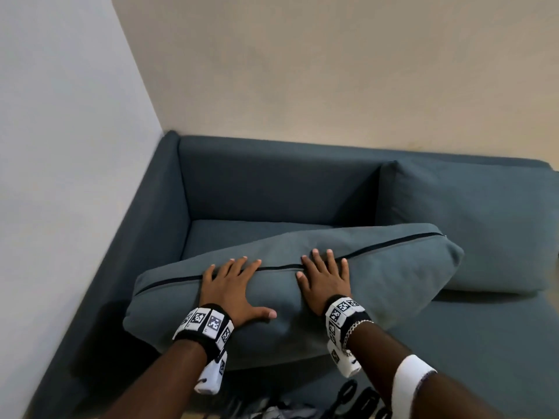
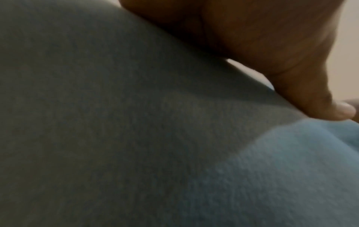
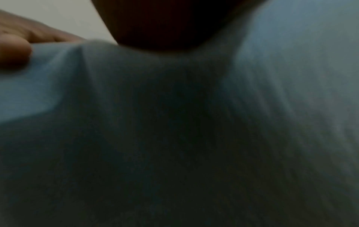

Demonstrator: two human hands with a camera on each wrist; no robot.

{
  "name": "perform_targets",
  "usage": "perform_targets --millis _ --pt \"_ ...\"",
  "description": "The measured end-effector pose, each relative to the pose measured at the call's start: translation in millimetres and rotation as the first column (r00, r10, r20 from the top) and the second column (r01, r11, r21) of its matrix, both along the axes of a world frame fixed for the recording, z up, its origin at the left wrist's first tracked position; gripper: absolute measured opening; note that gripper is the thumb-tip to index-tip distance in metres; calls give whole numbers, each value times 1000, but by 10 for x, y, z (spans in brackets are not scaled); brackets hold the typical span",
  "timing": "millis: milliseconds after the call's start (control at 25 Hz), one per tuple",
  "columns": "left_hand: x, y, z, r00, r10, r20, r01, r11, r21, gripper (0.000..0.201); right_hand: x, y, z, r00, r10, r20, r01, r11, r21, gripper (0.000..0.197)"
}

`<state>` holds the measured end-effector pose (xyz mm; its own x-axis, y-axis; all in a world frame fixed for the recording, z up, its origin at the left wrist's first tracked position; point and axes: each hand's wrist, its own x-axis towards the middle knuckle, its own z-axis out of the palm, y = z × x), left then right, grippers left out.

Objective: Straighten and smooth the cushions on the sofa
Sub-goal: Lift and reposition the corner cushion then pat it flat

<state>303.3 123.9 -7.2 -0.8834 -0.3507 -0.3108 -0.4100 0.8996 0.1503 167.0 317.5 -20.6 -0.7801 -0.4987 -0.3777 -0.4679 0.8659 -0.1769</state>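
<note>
Pressing now: both hands lie flat on the big blue cushion, which sits crooked across the sofa seat, one end near the front left edge and the other end leaning on a second cushion.
Left hand: fingers spread straight, palm down on the cushion, holding nothing.
Right hand: fingers spread straight across the black zip, holding nothing.
Grip: no grip at all, only flat pushing.
Could slip: the cushion hangs a bit over the front of the seat, so I think a hard push down on the near side may tip it off onto the floor.
Could bunch: sliding flat hands may drag the cloth into new folds; the right wrist view already shows a small ridge of cloth by the thumb.
Could snag: a finger or the bracelet may catch the zip.
Could bump: pushing sideways may knock the second cushion crooked.
Writing: no words or brand names to read; only black and white square codes on the wrist bands.
</note>
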Motion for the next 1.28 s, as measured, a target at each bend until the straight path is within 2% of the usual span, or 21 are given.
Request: perform_targets --millis 80,160,200,240,280,360,440,480,560,640,680,720,760,800,880,960,1040,1080,1120,1200,1280 --pt "64 -159 20 1000 26 -15 -26 1000 12 132 1 -190 309 997 -53 -59 37 968 -250 62" --pt "107 -293 31 1000 12 -27 -12 1000 9 133 112 -354 661 961 -142 -235 -22 814 -581 61" --pt "140 -343 38 1000 -9 -28 9 1000 12 133 189 -414 707 934 -181 -308 -75 743 -665 61" --pt "162 -391 51 999 -29 -30 30 999 14 133 272 -459 663 916 -181 -358 -109 746 -657 61" --pt "167 -421 49 999 -37 -34 37 999 16 132 341 -497 528 926 -107 -363 -122 824 -553 63" --pt "183 -435 32 999 -35 -18 35 999 20 132 426 -481 108 981 106 -163 -128 983 -131 76" --pt "205 -422 -6 999 -26 -17 27 999 19 130 357 -442 -42 994 109 -16 -107 992 69 78" --pt "231 -440 -24 999 -22 -27 22 1000 17 129 351 -479 25 998 60 -9 -60 998 27 69" --pt "300 -504 -74 998 10 -62 -9 1000 28 127 417 -637 287 999 2 -37 -11 965 -261 58" --pt "354 -521 -77 998 6 -67 -3 999 32 127 562 -805 507 989 -69 -129 -27 779 -626 54" --pt "361 -511 -64 998 -6 -57 7 1000 25 127 617 -885 525 980 -86 -178 -67 702 -709 54" --pt "371 -502 -54 999 -10 -45 11 1000 12 128 652 -944 461 969 -40 -243 -136 735 -665 56" --pt "387 -507 -49 999 -1 -33 0 1000 -8 128 666 -974 324 962 68 -264 -200 834 -515 58" --pt "412 -535 -40 1000 24 -14 -24 999 -29 129 653 -972 134 963 186 -195 -239 923 -301 59" --pt "521 -670 -1 994 104 37 -101 993 -58 131 571 -979 -48 971 239 -15 -240 971 -27 59" --pt "676 -900 19 983 180 37 -177 982 -60 136 542 -1143 96 984 176 -13 -175 963 -207 57" --pt "827 -1081 20 975 220 16 -220 975 -33 138 659 -1336 350 991 81 -110 -131 794 -594 54" --pt "881 -1131 26 974 228 11 -228 974 -13 139 741 -1422 431 988 42 -152 -139 681 -719 53" --pt "915 -1150 27 974 227 8 -227 974 2 139 816 -1470 443 978 53 -202 -185 664 -724 54" --pt "972 -1177 -15 973 230 -12 -230 973 20 140 987 -1546 262 945 252 -207 -320 841 -436 57" --pt "1035 -1203 -77 969 244 -21 -242 967 78 140 1035 -1563 39 928 371 -16 -372 926 -68 57"
